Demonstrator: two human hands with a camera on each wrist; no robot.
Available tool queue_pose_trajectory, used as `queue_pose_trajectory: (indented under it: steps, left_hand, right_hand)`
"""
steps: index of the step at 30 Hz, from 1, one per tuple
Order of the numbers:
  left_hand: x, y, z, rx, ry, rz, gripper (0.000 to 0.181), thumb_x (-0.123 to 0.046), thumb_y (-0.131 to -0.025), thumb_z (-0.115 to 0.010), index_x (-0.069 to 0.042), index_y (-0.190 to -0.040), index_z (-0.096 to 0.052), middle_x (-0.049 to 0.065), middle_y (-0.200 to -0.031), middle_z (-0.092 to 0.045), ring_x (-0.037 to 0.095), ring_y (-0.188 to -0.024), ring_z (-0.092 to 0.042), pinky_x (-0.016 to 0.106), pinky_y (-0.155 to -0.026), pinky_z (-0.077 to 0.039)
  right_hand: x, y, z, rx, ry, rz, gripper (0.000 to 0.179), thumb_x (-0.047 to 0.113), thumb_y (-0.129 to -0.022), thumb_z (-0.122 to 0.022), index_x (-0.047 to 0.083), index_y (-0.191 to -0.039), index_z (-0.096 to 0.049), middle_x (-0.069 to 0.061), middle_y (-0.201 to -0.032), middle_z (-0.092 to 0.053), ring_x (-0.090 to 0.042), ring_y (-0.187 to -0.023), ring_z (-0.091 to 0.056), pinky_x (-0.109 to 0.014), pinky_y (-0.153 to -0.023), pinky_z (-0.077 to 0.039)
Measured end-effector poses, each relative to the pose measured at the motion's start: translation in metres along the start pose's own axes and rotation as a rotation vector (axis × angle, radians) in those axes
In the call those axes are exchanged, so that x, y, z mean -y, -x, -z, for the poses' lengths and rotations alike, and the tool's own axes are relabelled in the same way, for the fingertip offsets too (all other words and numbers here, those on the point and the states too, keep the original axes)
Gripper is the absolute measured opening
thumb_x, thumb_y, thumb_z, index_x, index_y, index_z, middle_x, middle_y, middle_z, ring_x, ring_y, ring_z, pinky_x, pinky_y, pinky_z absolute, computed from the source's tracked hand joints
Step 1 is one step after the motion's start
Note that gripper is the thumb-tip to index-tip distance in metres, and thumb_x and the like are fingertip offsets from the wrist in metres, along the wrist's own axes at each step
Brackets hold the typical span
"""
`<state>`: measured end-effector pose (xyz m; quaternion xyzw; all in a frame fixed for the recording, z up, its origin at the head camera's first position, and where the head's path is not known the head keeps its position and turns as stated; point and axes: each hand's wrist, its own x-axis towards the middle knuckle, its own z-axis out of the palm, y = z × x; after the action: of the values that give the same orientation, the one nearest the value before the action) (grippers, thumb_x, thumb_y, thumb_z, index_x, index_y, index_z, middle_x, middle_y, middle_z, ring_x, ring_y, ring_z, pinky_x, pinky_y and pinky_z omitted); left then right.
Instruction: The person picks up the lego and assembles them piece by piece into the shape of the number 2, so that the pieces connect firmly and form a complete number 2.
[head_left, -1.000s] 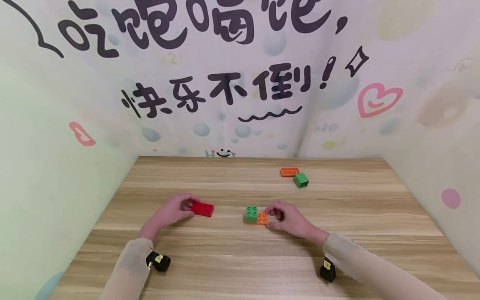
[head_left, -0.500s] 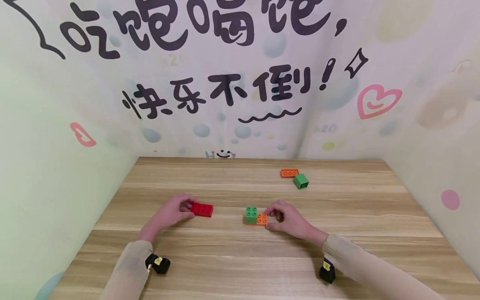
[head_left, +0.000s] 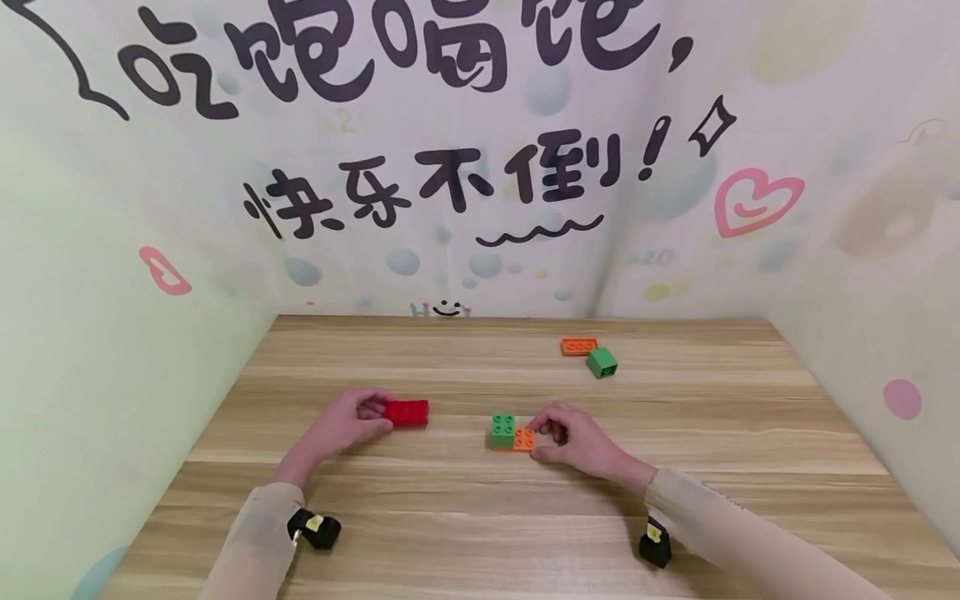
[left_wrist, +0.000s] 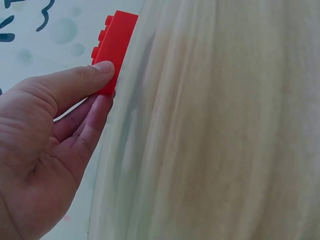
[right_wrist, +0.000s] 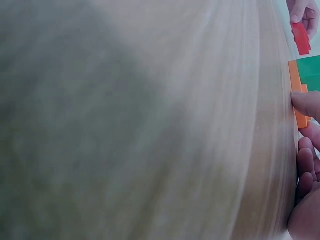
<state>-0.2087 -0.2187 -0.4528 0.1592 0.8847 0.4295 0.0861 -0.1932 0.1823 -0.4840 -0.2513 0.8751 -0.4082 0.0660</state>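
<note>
At the left of the head view my left hand (head_left: pixel 351 425) pinches the left end of a red building brick (head_left: pixel 407 412) between thumb and fingers. In the left wrist view the brick's studs (left_wrist: pixel 101 35) point away from the tabletop. Whether it touches the table I cannot tell. To its right, my right hand (head_left: pixel 577 439) holds the right end of a flat orange brick (head_left: pixel 524 439) lying on the table. A green square brick (head_left: pixel 503 429) sits on that orange brick's left half, studs up. The right wrist view catches the right thumb (right_wrist: pixel 306 103) against the orange side.
Farther back on the wooden table (head_left: pixel 420 354) lie another flat orange brick (head_left: pixel 579 346), underside up, and a green brick (head_left: pixel 602 362) tipped on its side. A printed wall sheet (head_left: pixel 360 275) rises behind the table's back edge, with walls at both sides.
The red brick has tilted in my left hand, so its studs no longer show clearly in the head view. It has shifted slightly up. My right hand and its bricks have stayed put.
</note>
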Motion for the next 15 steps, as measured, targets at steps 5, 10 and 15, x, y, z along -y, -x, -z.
queue_pose_trajectory:
  steps: [5,10,15]
  left_hand:
    - [-0.007,-0.002,0.000,-0.021,0.001,0.000,0.042,-0.011,-0.087,-0.075,0.003,-0.124,-0.061,0.021,-0.117,-0.067,0.029,-0.105,-0.066,0.033,-0.090,-0.058]
    - [-0.015,-0.005,0.001,-0.048,0.014,-0.015,0.042,-0.013,-0.087,-0.075,-0.001,-0.125,-0.062,0.018,-0.118,-0.067,0.028,-0.106,-0.066,0.031,-0.091,-0.058]
    - [-0.024,-0.007,0.000,-0.075,0.027,-0.026,0.041,-0.013,-0.086,-0.076,-0.003,-0.124,-0.064,0.017,-0.118,-0.068,0.026,-0.105,-0.066,0.029,-0.090,-0.058]
  right_hand:
    - [-0.001,0.000,-0.001,-0.003,0.000,-0.003,0.028,0.027,-0.082,-0.082,0.023,-0.106,-0.068,0.001,-0.094,-0.057,-0.010,-0.079,-0.047,-0.019,-0.067,-0.042]
    - [0.000,0.000,-0.001,-0.004,0.001,-0.001,0.028,0.026,-0.081,-0.082,0.022,-0.106,-0.069,0.002,-0.094,-0.057,-0.010,-0.079,-0.047,-0.019,-0.067,-0.042]
    - [0.000,-0.001,-0.001,-0.007,0.009,0.007,0.028,0.026,-0.082,-0.082,0.022,-0.106,-0.069,0.002,-0.094,-0.058,-0.010,-0.079,-0.047,-0.019,-0.067,-0.042]
